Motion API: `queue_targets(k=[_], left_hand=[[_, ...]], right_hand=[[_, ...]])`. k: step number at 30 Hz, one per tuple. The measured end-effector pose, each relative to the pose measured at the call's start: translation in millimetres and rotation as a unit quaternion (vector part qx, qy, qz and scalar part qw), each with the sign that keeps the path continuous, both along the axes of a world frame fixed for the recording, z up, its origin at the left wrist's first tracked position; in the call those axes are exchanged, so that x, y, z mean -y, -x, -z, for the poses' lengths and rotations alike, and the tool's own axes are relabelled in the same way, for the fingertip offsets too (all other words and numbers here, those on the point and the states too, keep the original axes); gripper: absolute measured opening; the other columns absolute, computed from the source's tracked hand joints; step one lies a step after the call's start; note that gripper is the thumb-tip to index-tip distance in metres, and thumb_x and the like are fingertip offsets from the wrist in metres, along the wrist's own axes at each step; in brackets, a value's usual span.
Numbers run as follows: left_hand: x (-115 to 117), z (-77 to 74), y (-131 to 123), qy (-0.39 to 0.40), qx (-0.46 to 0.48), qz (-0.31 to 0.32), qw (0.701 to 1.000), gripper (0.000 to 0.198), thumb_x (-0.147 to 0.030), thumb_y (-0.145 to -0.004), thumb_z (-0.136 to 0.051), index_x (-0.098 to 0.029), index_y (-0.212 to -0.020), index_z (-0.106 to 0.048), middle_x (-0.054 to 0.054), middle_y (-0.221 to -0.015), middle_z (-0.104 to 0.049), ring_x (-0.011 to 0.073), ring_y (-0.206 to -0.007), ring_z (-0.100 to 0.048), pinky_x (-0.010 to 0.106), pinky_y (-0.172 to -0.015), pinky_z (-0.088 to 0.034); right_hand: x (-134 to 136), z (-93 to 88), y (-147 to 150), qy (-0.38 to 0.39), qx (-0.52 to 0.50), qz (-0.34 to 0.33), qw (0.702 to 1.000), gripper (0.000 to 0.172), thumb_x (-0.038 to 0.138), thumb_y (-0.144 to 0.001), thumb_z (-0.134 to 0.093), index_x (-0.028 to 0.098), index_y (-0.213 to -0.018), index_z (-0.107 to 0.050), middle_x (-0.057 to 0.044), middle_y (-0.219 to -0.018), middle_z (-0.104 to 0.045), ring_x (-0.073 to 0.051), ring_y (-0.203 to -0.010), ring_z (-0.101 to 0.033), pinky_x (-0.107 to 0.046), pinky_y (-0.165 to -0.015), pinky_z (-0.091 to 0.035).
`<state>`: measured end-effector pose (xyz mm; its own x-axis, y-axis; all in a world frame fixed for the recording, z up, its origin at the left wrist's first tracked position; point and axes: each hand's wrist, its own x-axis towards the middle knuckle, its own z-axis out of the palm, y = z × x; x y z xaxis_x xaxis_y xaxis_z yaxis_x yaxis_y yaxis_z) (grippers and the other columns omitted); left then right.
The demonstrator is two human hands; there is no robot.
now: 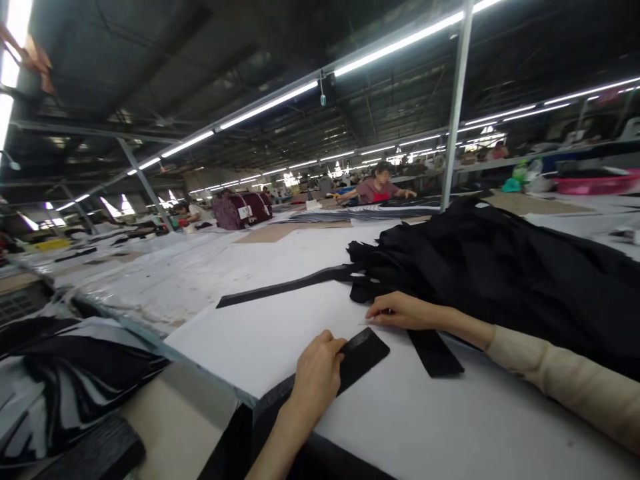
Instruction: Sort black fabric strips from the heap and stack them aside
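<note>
My left hand (319, 370) is closed on a black fabric strip (367, 350) that lies slantwise over the white table top (270, 347) and runs down past its front edge. Just beyond the strip's end, my right hand (403, 311) has thumb and forefinger pinched together low over the surface; whatever is between them is too small to make out. Under the right wrist a short black fabric piece (436, 353) sticks out. A large heap of black fabric (480, 260) rises behind that hand, and a long narrow black strip (285, 285) stretches left from it.
Bundled black and white fabric (65, 387) sits lower left, below the table edge. Further back are a purple bag (243, 209), a sheet of brown card (265, 233), a metal post (456, 107) and a pink basin (595, 183). A co-worker (377, 187) leans over the far table.
</note>
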<state>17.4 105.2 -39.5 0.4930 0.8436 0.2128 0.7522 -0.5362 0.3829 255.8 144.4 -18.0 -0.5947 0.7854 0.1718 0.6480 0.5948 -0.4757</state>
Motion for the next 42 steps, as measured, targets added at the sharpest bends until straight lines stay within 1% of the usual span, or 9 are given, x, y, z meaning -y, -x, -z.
queue_targets(k=[6, 10, 12, 16, 22, 27, 34, 39, 42], left_hand=[[4.6, -1.7, 5.3, 0.022, 0.026, -0.015, 0.999, 0.030, -0.011, -0.081, -0.042, -0.023, -0.097, -0.064, 0.003, -0.085, -0.054, 0.0166, -0.083, -0.054, 0.026, -0.074, -0.039], [3.2, -8.9, 6.4, 0.035, 0.046, 0.025, 0.998, 0.028, -0.025, -0.088, -0.039, -0.021, -0.090, -0.066, 0.004, -0.083, -0.055, 0.0167, -0.080, -0.054, 0.027, -0.073, -0.040], [1.8, -10.2, 4.2, 0.023, 0.030, 0.017, 0.999, 0.029, -0.028, -0.088, -0.040, -0.021, -0.084, -0.068, 0.005, -0.083, -0.056, 0.0182, -0.082, -0.053, 0.029, -0.074, -0.040], [-2.5, -2.0, -7.3, -0.001, 0.009, -0.032, 0.999, 0.022, -0.020, -0.082, -0.048, -0.020, -0.094, -0.067, 0.005, -0.089, -0.058, 0.0195, -0.089, -0.054, 0.029, -0.077, -0.039], [-2.3, 9.6, -15.7, -0.032, 0.038, -0.028, 0.998, 0.024, -0.012, -0.082, -0.046, -0.021, -0.093, -0.065, 0.003, -0.087, -0.057, 0.0178, -0.087, -0.053, 0.027, -0.075, -0.041], [0.5, 9.1, -14.6, -0.065, 0.031, -0.012, 0.997, 0.026, -0.009, -0.082, -0.044, -0.022, -0.093, -0.064, 0.003, -0.087, -0.056, 0.0174, -0.089, -0.052, 0.027, -0.076, -0.042], [0.6, 10.5, -15.8, -0.073, 0.023, -0.010, 0.997, 0.026, -0.009, -0.083, -0.044, -0.023, -0.093, -0.064, 0.003, -0.087, -0.056, 0.0167, -0.087, -0.053, 0.027, -0.074, -0.042], [0.0, 10.6, -15.7, -0.069, 0.021, -0.008, 0.997, 0.026, -0.009, -0.083, -0.043, -0.022, -0.094, -0.063, 0.003, -0.088, -0.055, 0.0170, -0.088, -0.053, 0.026, -0.076, -0.042], [-0.3, 11.2, -15.1, -0.054, 0.031, -0.007, 0.998, 0.030, -0.009, -0.083, -0.043, -0.020, -0.105, -0.059, 0.004, -0.090, -0.054, 0.0166, -0.084, -0.053, 0.026, -0.076, -0.042]], right_hand=[[-0.8, 9.1, 11.3, 0.014, 0.004, -0.018, 1.000, 0.022, 0.023, -0.076, -0.059, 0.014, -0.094, -0.066, -0.004, -0.080, -0.061, -0.013, -0.068, -0.055, -0.023, -0.062, -0.043], [-2.4, 13.0, 13.1, 0.012, 0.006, -0.023, 1.000, 0.016, 0.020, -0.075, -0.060, 0.014, -0.090, -0.065, -0.001, -0.075, -0.060, -0.012, -0.065, -0.053, -0.021, -0.060, -0.042], [-2.1, 13.2, 13.5, 0.007, 0.012, -0.030, 0.999, 0.015, 0.019, -0.076, -0.060, 0.014, -0.089, -0.065, -0.001, -0.074, -0.059, -0.012, -0.065, -0.052, -0.021, -0.060, -0.042], [-2.2, 11.7, 12.1, 0.006, 0.011, -0.044, 0.999, 0.015, 0.019, -0.077, -0.059, 0.015, -0.089, -0.065, -0.001, -0.075, -0.059, -0.012, -0.065, -0.053, -0.021, -0.060, -0.042], [-5.6, 5.4, -0.6, 0.027, 0.000, -0.043, 0.999, 0.022, 0.019, -0.084, -0.047, 0.013, -0.095, -0.064, -0.003, -0.075, -0.061, -0.012, -0.064, -0.057, -0.023, -0.063, -0.045], [-2.6, 2.0, 2.7, -0.056, 0.027, -0.077, 0.995, 0.020, 0.017, -0.082, -0.049, 0.015, -0.093, -0.067, -0.005, -0.084, -0.062, -0.015, -0.075, -0.057, -0.024, -0.070, -0.044], [5.1, -3.7, 13.2, -0.089, 0.054, -0.081, 0.991, 0.019, 0.012, -0.081, -0.049, 0.014, -0.091, -0.065, -0.006, -0.083, -0.061, -0.015, -0.073, -0.057, -0.024, -0.067, -0.044], [2.8, 4.1, 15.2, -0.130, 0.087, -0.085, 0.984, 0.017, 0.009, -0.079, -0.047, 0.015, -0.083, -0.062, -0.005, -0.079, -0.059, -0.014, -0.070, -0.054, -0.023, -0.065, -0.042], [2.3, 11.4, 14.0, -0.177, 0.113, -0.088, 0.974, 0.016, 0.010, -0.082, -0.044, 0.015, -0.083, -0.059, -0.004, -0.078, -0.056, -0.013, -0.068, -0.052, -0.023, -0.063, -0.040]])
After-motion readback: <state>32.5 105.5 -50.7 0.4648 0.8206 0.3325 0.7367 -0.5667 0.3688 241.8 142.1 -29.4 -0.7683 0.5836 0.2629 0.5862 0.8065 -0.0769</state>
